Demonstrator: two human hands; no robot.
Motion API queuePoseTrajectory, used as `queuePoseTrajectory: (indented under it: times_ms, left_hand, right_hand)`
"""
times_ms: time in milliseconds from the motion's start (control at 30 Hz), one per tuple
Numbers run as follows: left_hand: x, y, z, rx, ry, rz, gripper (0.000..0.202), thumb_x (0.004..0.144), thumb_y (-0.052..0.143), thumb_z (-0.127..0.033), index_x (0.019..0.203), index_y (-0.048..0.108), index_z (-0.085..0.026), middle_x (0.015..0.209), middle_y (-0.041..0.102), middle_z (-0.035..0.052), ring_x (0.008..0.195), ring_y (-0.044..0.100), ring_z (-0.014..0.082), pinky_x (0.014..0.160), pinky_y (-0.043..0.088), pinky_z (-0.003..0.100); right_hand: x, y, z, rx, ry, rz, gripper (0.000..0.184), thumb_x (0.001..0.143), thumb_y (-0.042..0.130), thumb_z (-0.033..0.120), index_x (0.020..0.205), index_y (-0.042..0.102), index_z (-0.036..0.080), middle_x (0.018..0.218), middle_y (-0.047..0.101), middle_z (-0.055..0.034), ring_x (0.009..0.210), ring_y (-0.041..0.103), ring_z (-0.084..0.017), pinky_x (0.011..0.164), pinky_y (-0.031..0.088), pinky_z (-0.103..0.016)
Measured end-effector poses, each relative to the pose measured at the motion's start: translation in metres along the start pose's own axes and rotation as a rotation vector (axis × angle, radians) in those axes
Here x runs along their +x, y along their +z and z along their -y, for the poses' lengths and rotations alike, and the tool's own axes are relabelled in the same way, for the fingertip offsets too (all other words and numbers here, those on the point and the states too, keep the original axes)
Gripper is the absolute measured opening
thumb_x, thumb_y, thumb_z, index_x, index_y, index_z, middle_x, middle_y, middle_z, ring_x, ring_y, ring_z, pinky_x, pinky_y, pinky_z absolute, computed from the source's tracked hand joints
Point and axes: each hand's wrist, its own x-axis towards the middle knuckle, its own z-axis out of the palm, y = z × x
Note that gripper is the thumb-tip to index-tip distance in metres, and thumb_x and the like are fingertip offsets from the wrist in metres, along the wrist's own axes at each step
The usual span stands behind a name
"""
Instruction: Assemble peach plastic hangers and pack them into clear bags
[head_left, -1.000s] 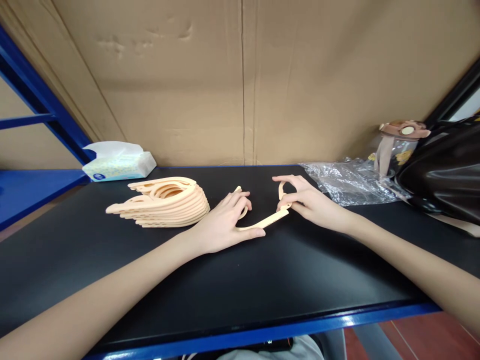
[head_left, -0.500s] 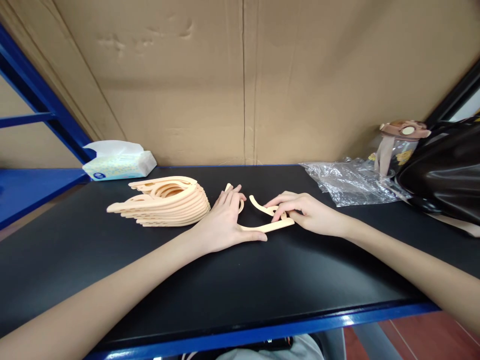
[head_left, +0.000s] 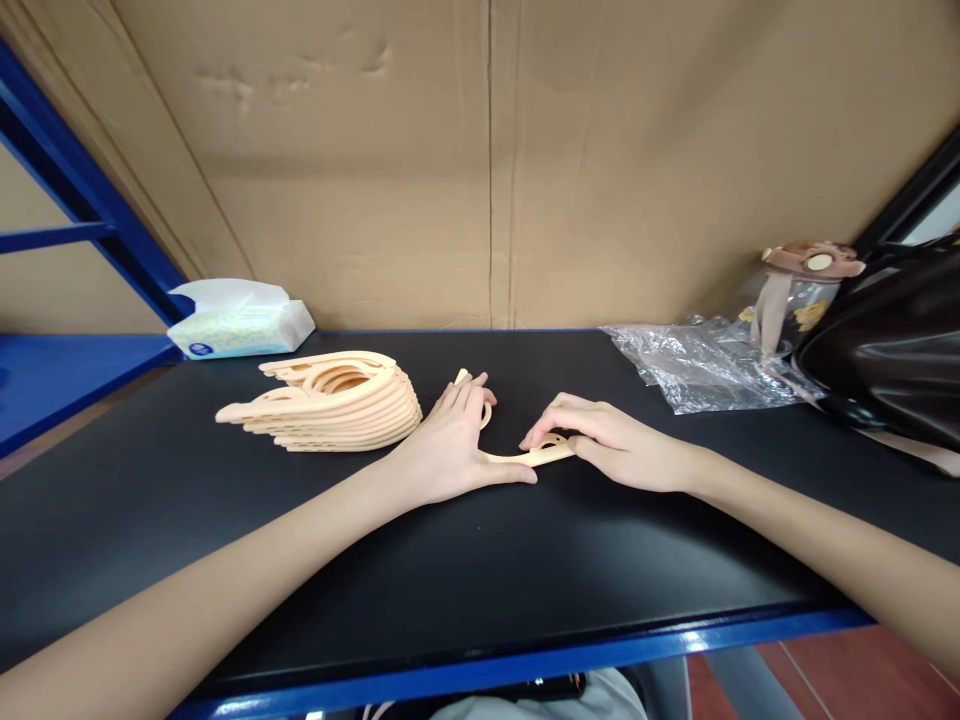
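Observation:
A beige folding clothes hanger (head_left: 553, 455) lies on the black tabletop, partly hidden under both hands. My left hand (head_left: 454, 440) holds its left part down, fingers over the far side and thumb stretched along the near side. One beige tip and a curved piece show by the left fingertips. On the right, my right hand (head_left: 611, 440) grips the hanger's other end between thumb and bent fingers. A neat stack of beige hangers (head_left: 337, 405) sits just left of my left hand, with several nested together.
A tissue pack (head_left: 240, 320) stands at the back left. Clear plastic wrap (head_left: 682, 365) lies at the back right, beside a bottle (head_left: 799, 295) and a dark shiny bag (head_left: 889, 340). Cardboard (head_left: 375, 180) walls off the back, and a blue edge (head_left: 525, 662) runs along the front.
My right hand has moved the hanger's loose curved arm, which stuck up before, down against the rest of the hanger. My left hand has stayed nearly still.

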Motion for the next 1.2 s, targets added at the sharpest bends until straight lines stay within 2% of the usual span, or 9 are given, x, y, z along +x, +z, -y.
queuePoseTrajectory:
  times_ms: [233,400,500,667,833,967,1033,1100,1200]
  left_hand:
    - [0.000,-0.001,0.000,-0.032,0.101,0.003,0.066,0.069,0.065,-0.068,0.110,0.045,-0.019,0.146,0.034,0.0191,0.141,0.017,0.0376,0.104,0.035,0.054]
    - [-0.001,-0.002,-0.001,-0.112,0.137,0.025,0.071,0.074,0.066,-0.059,0.126,0.039,-0.019,0.146,0.033,0.0162,0.133,0.036,0.0329,0.104,0.040,0.048]
    - [-0.002,-0.002,-0.002,-0.161,0.177,0.038,0.072,0.078,0.065,-0.050,0.134,0.033,-0.019,0.144,0.036,0.0145,0.131,0.040,0.0307,0.106,0.039,0.046]
    - [-0.004,-0.003,-0.005,-0.248,0.238,0.045,0.059,0.085,0.061,-0.039,0.135,0.034,-0.023,0.140,0.042,0.0122,0.126,0.047,0.0290,0.101,0.044,0.045]
    - [-0.004,0.000,-0.005,-0.258,0.169,0.008,0.058,0.085,0.061,-0.042,0.133,0.035,-0.022,0.138,0.044,0.0129,0.128,0.045,0.0295,0.103,0.041,0.046]
    - [-0.003,0.008,-0.004,-0.307,0.061,-0.097,0.051,0.088,0.053,-0.044,0.131,0.036,-0.022,0.142,0.037,0.0125,0.134,0.037,0.0280,0.109,0.034,0.046]
    - [-0.003,0.011,-0.003,-0.368,-0.030,-0.134,0.041,0.091,0.046,-0.040,0.127,0.038,-0.021,0.145,0.032,0.0118,0.137,0.032,0.0267,0.111,0.032,0.045]
    - [-0.002,0.013,-0.001,-0.449,-0.090,-0.153,0.034,0.092,0.039,-0.032,0.125,0.040,-0.022,0.145,0.033,0.0105,0.137,0.033,0.0247,0.111,0.032,0.044]
    - [-0.002,0.014,0.001,-0.536,-0.076,-0.163,0.036,0.086,0.040,-0.019,0.122,0.040,-0.023,0.139,0.038,0.0098,0.130,0.042,0.0225,0.107,0.040,0.042]
  right_hand:
    - [0.002,0.000,-0.003,0.089,-0.030,-0.057,0.039,0.079,0.035,-0.003,0.103,0.057,0.019,0.102,0.063,-0.0039,0.088,0.059,-0.015,0.080,0.046,-0.031]
    - [0.002,0.001,-0.004,0.112,-0.039,-0.071,0.038,0.080,0.036,-0.003,0.102,0.057,0.020,0.104,0.063,-0.0038,0.092,0.060,-0.015,0.083,0.046,-0.032]
    - [0.002,0.002,-0.005,0.092,-0.029,-0.068,0.038,0.080,0.036,-0.003,0.102,0.058,0.020,0.104,0.064,-0.0033,0.093,0.060,-0.016,0.083,0.046,-0.032]
    - [0.001,0.003,-0.003,0.045,-0.045,-0.074,0.030,0.086,0.040,0.003,0.102,0.057,0.022,0.102,0.066,-0.0028,0.094,0.061,-0.016,0.085,0.046,-0.033]
    - [0.000,0.003,0.001,-0.147,-0.098,-0.098,0.015,0.092,0.048,0.020,0.099,0.061,0.023,0.102,0.066,-0.0042,0.094,0.057,-0.019,0.085,0.044,-0.036]
    - [0.001,0.002,0.000,-0.292,-0.097,-0.045,0.021,0.095,0.047,0.031,0.103,0.064,0.023,0.104,0.066,-0.0037,0.091,0.057,-0.019,0.083,0.041,-0.037]
    - [0.001,0.001,-0.001,-0.321,-0.085,-0.041,0.024,0.096,0.046,0.034,0.104,0.065,0.022,0.107,0.066,-0.0038,0.092,0.056,-0.019,0.084,0.040,-0.037]
    - [0.002,0.000,-0.003,-0.324,-0.065,-0.046,0.027,0.096,0.045,0.036,0.104,0.066,0.022,0.108,0.066,-0.0040,0.095,0.056,-0.019,0.086,0.039,-0.037]
    - [0.002,-0.002,-0.004,-0.323,-0.016,-0.054,0.031,0.097,0.042,0.040,0.103,0.066,0.021,0.109,0.065,-0.0047,0.098,0.056,-0.020,0.089,0.038,-0.039]
